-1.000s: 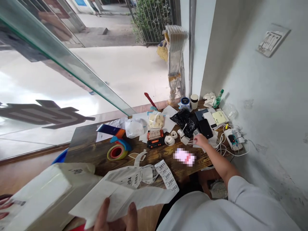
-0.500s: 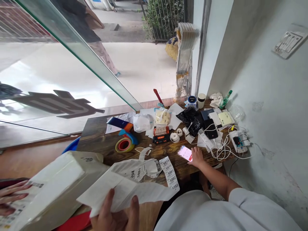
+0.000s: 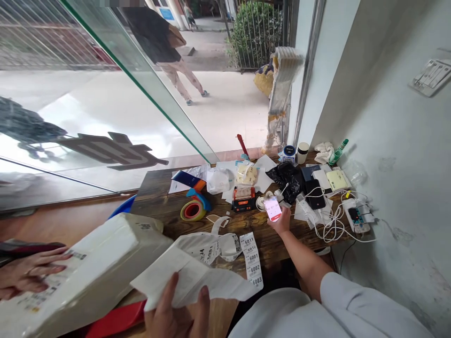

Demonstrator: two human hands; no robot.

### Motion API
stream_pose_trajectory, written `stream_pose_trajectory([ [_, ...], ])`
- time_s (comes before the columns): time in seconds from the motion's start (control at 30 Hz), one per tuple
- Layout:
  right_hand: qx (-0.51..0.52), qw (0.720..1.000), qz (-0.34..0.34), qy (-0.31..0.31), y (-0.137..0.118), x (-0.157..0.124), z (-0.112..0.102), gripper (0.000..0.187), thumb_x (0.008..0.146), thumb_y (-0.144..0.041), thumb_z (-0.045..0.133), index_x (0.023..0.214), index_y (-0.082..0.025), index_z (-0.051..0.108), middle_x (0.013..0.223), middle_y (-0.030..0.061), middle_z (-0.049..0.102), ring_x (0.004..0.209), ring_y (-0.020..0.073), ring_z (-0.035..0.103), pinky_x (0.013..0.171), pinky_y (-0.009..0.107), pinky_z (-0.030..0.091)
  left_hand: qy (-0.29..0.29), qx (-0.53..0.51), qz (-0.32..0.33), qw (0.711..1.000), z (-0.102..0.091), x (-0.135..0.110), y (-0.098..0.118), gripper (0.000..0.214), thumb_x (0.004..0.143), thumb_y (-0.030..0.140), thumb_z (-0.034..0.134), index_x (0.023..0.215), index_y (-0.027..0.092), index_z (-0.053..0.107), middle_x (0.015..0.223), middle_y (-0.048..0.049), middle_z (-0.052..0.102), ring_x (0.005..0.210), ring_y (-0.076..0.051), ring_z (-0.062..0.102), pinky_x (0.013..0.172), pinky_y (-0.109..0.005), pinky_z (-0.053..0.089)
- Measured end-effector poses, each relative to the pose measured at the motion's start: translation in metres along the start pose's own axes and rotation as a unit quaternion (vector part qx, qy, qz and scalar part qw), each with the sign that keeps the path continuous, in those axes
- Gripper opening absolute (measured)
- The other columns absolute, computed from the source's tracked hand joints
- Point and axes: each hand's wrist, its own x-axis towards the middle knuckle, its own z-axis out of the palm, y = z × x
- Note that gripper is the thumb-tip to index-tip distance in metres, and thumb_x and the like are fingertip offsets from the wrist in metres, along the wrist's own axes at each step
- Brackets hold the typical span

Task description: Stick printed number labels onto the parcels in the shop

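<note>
My left hand (image 3: 178,305) pinches a white label strip (image 3: 200,281) between thumb and fingers, its blank side toward me. Behind it, printed number labels (image 3: 251,258), such as 6011 and 6003, curl across the dark wooden table (image 3: 151,188). In my right hand (image 3: 281,220) is a smartphone (image 3: 273,210) with a lit pink screen showing a call timer. The phone is raised at an angle just above the tabletop. To the left, another person's hand (image 3: 31,272) lies on a large white wrapped package (image 3: 95,263).
A tape dispenser (image 3: 195,206), an orange-black device (image 3: 244,199), a black plastic bag (image 3: 287,180), a dark phone (image 3: 314,195) and tangled white cables (image 3: 333,220) crowd the table. A glass pane (image 3: 148,84) stands beyond its far edge; a wall (image 3: 398,155) bounds the right.
My right hand has picked the phone up off the tabletop and tilted it toward me. The view has shifted slightly. A passer-by outside has walked to the right; my left hand still holds the strip.
</note>
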Motion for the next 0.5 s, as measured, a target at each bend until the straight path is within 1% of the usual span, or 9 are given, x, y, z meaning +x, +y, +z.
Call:
stream_pose_trajectory([
  [0.07,0.011,1.0,0.013,0.015,-0.007,0.009,0.011,0.067,0.053,-0.033,0.078,0.109,-0.015,0.045,0.107,0.0139,0.056,0.101,0.0316,0.051,0.091,0.047,0.045,0.049,0.029,0.03,0.998,0.006,0.0,0.005,0.056,0.081,0.042,0.07,0.133,0.021,0.061,0.112,-0.0137,0.063,0.109,-0.03,0.058,0.103,-0.046,0.048],
  [0.13,0.02,0.999,0.028,0.023,-0.012,0.012,0.013,0.069,0.052,-0.034,0.08,0.109,-0.014,0.046,0.107,0.0162,0.056,0.101,0.0328,0.051,0.092,0.049,0.044,0.065,0.035,0.047,0.996,0.01,0.001,0.007,0.056,0.082,0.044,0.069,0.132,0.02,0.061,0.11,-0.0128,0.062,0.106,-0.029,0.06,0.103,-0.046,0.048],
  [0.2,0.023,0.998,0.04,0.03,-0.016,0.01,0.006,0.075,0.052,-0.04,0.082,0.111,-0.011,0.046,0.11,0.0201,0.055,0.104,0.0353,0.05,0.094,0.052,0.042,0.059,0.02,0.045,0.997,0.012,0.0,0.008,0.058,0.082,0.045,0.069,0.133,0.019,0.06,0.113,-0.0123,0.06,0.11,-0.029,0.06,0.106,-0.045,0.046],
  [0.27,0.049,0.997,0.046,0.029,-0.023,0.003,-0.008,0.079,0.056,-0.05,0.08,0.115,-0.01,0.046,0.116,0.0232,0.053,0.11,0.0371,0.047,0.098,0.055,0.039,0.043,0.002,0.041,0.998,0.01,-0.001,0.008,0.057,0.082,0.043,0.07,0.132,0.019,0.06,0.116,-0.0115,0.059,0.112,-0.028,0.06,0.107,-0.043,0.046],
  [0.3,0.088,0.995,0.044,0.011,-0.029,-0.004,-0.017,0.077,0.061,-0.055,0.077,0.117,-0.01,0.047,0.118,0.0235,0.053,0.112,0.0369,0.046,0.099,0.055,0.037,0.032,-0.006,0.038,0.999,0.008,-0.001,0.007,0.055,0.082,0.042,0.07,0.131,0.019,0.061,0.117,-0.0112,0.059,0.112,-0.027,0.061,0.107,-0.042,0.046],
  [0.37,0.194,0.979,0.027,-0.061,-0.046,-0.02,-0.036,0.063,0.075,-0.062,0.064,0.112,-0.013,0.052,0.111,0.0196,0.057,0.106,0.033,0.051,0.096,0.051,0.04,0.008,-0.014,0.025,1.0,0.005,-0.002,0.006,0.051,0.081,0.042,0.07,0.127,0.02,0.064,0.116,-0.0097,0.062,0.109,-0.025,0.062,0.106,-0.04,0.046],
  [0.4,0.245,0.963,0.012,-0.11,-0.057,-0.03,-0.046,0.055,0.081,-0.064,0.056,0.105,-0.015,0.057,0.103,0.0159,0.061,0.099,0.0296,0.055,0.091,0.047,0.044,0.001,-0.017,0.013,1.0,0.003,-0.002,0.005,0.048,0.081,0.042,0.07,0.124,0.02,0.066,0.112,-0.0085,0.065,0.104,-0.024,0.064,0.104,-0.039,0.048],
  [0.43,0.282,0.946,-0.006,-0.158,-0.069,-0.041,-0.055,0.05,0.086,-0.065,0.049,0.095,-0.017,0.061,0.093,0.0119,0.063,0.089,0.0261,0.058,0.085,0.042,0.047,-0.001,-0.02,-0.001,1.0,0.002,-0.002,0.005,0.046,0.081,0.044,0.07,0.12,0.02,0.068,0.106,-0.007,0.067,0.098,-0.023,0.065,0.1,-0.037,0.05],
  [0.5,0.318,0.919,-0.043,-0.227,-0.096,-0.059,-0.071,0.057,0.091,-0.067,0.037,0.077,-0.02,0.064,0.077,0.007,0.064,0.076,0.0211,0.06,0.075,0.035,0.048,-0.003,-0.035,-0.031,0.999,0.002,-0.002,0.004,0.039,0.081,0.046,0.07,0.111,0.021,0.071,0.095,-0.004,0.07,0.086,-0.019,0.066,0.089,-0.032,0.055],
])
